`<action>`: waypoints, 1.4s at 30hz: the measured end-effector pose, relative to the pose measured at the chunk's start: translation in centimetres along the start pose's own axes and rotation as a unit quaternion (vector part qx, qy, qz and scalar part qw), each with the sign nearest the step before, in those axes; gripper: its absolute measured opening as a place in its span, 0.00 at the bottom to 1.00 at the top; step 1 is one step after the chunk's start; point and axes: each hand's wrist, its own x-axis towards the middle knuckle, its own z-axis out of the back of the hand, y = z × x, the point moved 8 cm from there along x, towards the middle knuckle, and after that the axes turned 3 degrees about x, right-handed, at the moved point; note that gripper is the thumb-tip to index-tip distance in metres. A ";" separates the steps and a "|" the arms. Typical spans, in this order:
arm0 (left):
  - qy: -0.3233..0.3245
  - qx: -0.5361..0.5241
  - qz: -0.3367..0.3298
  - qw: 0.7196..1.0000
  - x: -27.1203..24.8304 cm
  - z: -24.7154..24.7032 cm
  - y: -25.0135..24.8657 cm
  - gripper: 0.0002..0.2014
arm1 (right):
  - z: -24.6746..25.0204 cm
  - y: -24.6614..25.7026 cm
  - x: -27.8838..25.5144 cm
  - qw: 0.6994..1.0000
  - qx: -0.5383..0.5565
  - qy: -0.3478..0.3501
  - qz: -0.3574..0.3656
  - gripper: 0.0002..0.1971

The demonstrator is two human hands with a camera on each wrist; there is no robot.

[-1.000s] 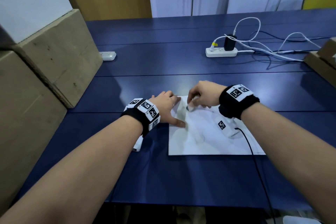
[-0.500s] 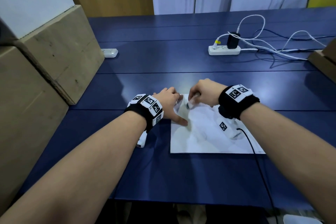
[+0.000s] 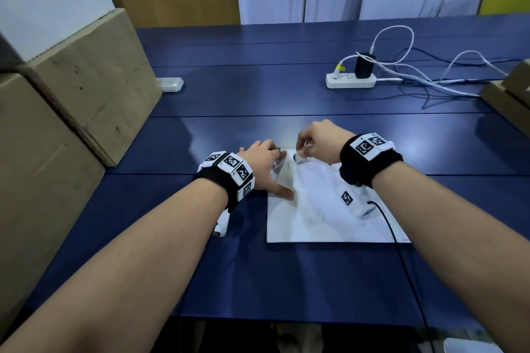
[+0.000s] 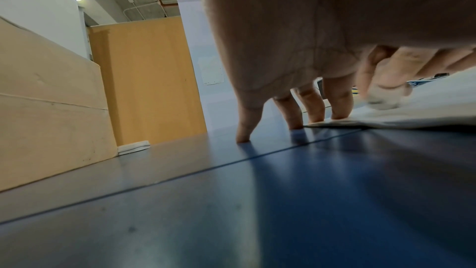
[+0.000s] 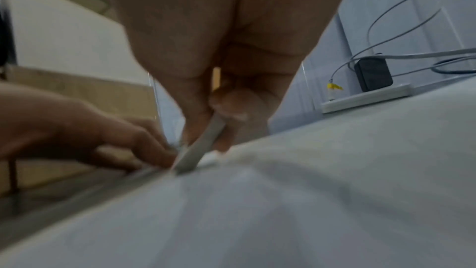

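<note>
A white sheet of paper lies on the blue table in front of me. My left hand presses its far left corner flat, fingers straight and spread, some on the paper and some on the table. My right hand pinches a small white eraser between thumb and fingers. The eraser has its tip down on the paper, close beside the left hand. It also shows in the left wrist view as a blurred eraser.
Large cardboard boxes stand along the table's left side, with a small white socket strip beside them. A white power strip with a black charger and loose cables lies at the back right. Another box sits at the right edge.
The right hand with the eraser has shifted slightly toward the paper's far edge. The left hand keeps pressing the same corner.
</note>
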 end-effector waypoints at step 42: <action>0.002 0.000 0.004 1.000 0.0 0.0 0.0 0.55 | 0.4 -1.7 -0.8 0.999 0.033 -0.025 -0.022 0.04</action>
